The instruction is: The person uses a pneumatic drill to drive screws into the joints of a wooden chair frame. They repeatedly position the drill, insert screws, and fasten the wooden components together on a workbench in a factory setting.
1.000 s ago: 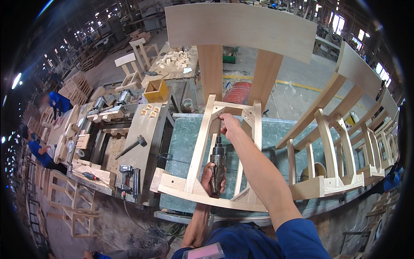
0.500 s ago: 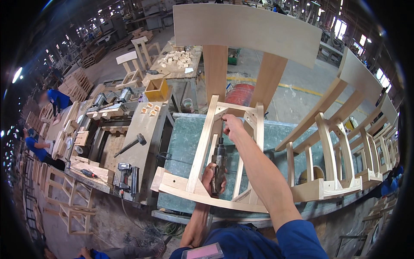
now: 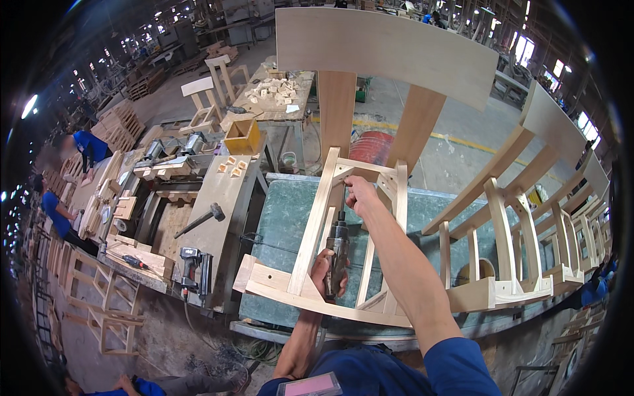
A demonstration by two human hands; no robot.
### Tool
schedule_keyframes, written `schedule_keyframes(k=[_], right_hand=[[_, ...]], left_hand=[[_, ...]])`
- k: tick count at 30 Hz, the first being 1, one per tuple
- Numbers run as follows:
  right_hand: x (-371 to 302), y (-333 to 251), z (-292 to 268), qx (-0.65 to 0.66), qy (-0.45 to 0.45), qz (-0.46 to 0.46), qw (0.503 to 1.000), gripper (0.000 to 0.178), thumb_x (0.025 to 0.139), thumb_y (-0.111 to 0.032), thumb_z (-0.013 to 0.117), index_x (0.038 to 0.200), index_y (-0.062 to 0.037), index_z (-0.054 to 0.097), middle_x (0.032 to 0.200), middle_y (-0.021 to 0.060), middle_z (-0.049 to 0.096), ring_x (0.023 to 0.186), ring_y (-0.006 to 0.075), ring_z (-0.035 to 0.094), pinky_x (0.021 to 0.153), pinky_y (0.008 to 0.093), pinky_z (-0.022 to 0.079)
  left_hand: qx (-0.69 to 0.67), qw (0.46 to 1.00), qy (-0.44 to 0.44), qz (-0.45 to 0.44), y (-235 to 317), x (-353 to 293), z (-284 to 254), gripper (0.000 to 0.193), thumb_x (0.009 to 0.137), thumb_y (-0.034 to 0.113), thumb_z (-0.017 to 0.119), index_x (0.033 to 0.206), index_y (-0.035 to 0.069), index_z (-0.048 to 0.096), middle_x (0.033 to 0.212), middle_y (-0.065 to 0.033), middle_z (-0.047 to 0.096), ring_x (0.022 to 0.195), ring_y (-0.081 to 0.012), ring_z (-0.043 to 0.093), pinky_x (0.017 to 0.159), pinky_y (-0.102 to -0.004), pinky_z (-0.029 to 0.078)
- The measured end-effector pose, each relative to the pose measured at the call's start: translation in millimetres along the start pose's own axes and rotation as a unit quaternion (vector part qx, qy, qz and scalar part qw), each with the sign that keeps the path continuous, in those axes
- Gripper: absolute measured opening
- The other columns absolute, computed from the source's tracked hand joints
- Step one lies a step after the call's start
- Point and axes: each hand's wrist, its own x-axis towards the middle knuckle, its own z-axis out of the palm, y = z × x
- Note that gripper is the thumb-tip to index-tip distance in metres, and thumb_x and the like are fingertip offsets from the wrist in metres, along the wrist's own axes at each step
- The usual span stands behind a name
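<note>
A pale wooden chair (image 3: 314, 224) with a wide curved backrest (image 3: 386, 49) lies on a green-topped workbench (image 3: 281, 204), its frame open toward me. Inside the frame, my left hand (image 3: 321, 274) is wrapped round a dark, worn power screwdriver (image 3: 337, 254), whose long bit points away from me. My right hand (image 3: 360, 195) reaches over the frame, with thumb and fingers pinched near the bit's tip, beside the far left corner block (image 3: 341, 174). Whatever those fingertips hold is too small to make out.
More chairs (image 3: 498, 224) line the bench to the right. On the left table lie a mallet (image 3: 201, 220), a nail gun (image 3: 192, 267), a yellow box (image 3: 242, 136) and small wooden blocks (image 3: 232, 166). A red drum (image 3: 371, 146) stands beyond the bench. Co-workers (image 3: 59, 214) are at far left.
The chair, the screwdriver and both hands appear slightly farther right as the view shifts. Both hands keep the same grip and place within the frame.
</note>
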Motion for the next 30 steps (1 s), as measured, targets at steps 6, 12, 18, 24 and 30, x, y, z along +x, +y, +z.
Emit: schedule_keyframes(k=[6,12,18,24,30], right_hand=[[-0.3,-1.5,2.4,-0.006,-0.003,-0.003,1.0,0.015,0.089,-0.018,0.06,0.077,-0.0119,0.052,0.058,-0.0054,0.035,0.045,0.0071,0.031,0.043,0.0257,0.035],[-6.0,-9.4,-12.6,-0.083,0.076,-0.053,0.992,0.021,0.087,-0.025,0.062,0.077,-0.0069,0.061,0.064,-0.0004,0.046,0.048,0.0112,0.041,0.046,0.0299,0.039],[-24.4,-60.6,1.8,-0.282,0.009,-0.259,0.924,0.037,0.084,-0.036,0.065,0.082,0.0,0.073,0.059,0.0066,0.057,0.053,0.0171,0.054,0.052,0.036,0.045],[14.3,-114.5,-19.3,-0.556,0.001,-0.314,0.77,0.038,0.085,-0.037,0.065,0.085,0.0001,0.073,0.072,0.0131,0.067,0.07,0.0193,0.065,0.07,0.0358,0.051],[38.9,-96.5,-32.4,-0.507,-0.053,-0.261,0.82,0.038,0.083,-0.038,0.074,0.091,-0.0012,0.074,0.083,0.0067,0.069,0.076,0.0137,0.064,0.069,0.0304,0.05]], left_hand=[[-0.006,1.0,0.002,0.006,0.0,2.6,0.5,0.033,0.101,0.037,0.052,0.125,0.014,0.049,0.101,-0.0162,0.061,0.061,-0.0184,0.058,0.043,-0.0269,0.045],[0.001,1.0,0.017,-0.009,-5.9,9.5,4.1,0.03,0.101,0.035,0.052,0.122,0.013,0.049,0.1,-0.0159,0.061,0.061,-0.0167,0.058,0.043,-0.0261,0.045],[0.006,0.999,0.037,0.012,-2.1,9.4,0.0,0.03,0.102,0.033,0.05,0.123,0.011,0.048,0.1,-0.0167,0.061,0.061,-0.017,0.059,0.043,-0.0258,0.045],[-0.001,1.0,0.025,0.002,-8.6,11.1,2.6,0.036,0.1,0.038,0.053,0.121,0.009,0.049,0.099,-0.0167,0.061,0.062,-0.0164,0.058,0.043,-0.0265,0.045],[0.008,0.999,0.033,0.006,-2.8,13.9,7.4,0.033,0.097,0.036,0.061,0.114,0.009,0.053,0.097,-0.0149,0.062,0.06,-0.0155,0.058,0.042,-0.0255,0.045]])
